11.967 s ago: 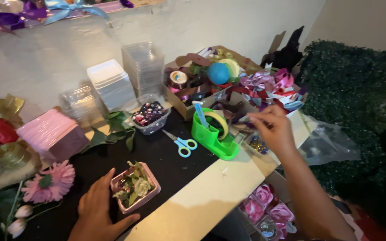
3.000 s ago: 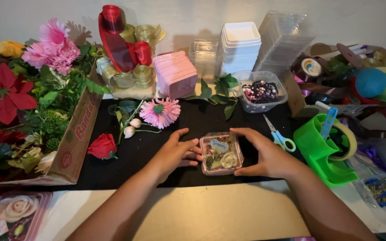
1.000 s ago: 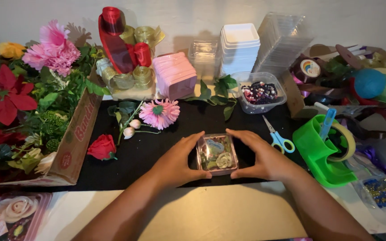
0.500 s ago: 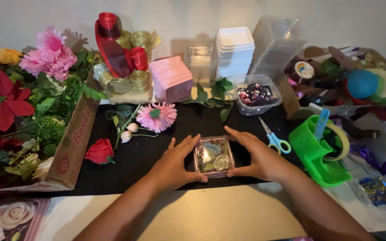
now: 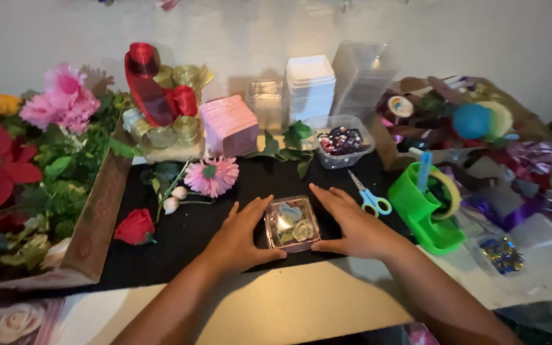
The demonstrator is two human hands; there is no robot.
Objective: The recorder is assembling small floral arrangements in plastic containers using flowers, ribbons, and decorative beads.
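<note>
Green tape dispenser [image 5: 424, 211], blue-handled scissors [image 5: 370, 197], pink daisy [image 5: 211, 176], red rose [image 5: 135, 227], black mat [image 5: 193, 236]

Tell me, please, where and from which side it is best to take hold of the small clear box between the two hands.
Grip the small clear box by its two opposite side walls, coming from left and right as the left hand and right hand do: it lies flat, low and square.

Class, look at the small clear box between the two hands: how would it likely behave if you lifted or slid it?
The small clear box looks like thin plastic holding little flower pieces, so it is probably light. Its flat, squat shape should slide on the black mat rather than tip. The walls may flex if the left hand and right hand squeeze.
</note>
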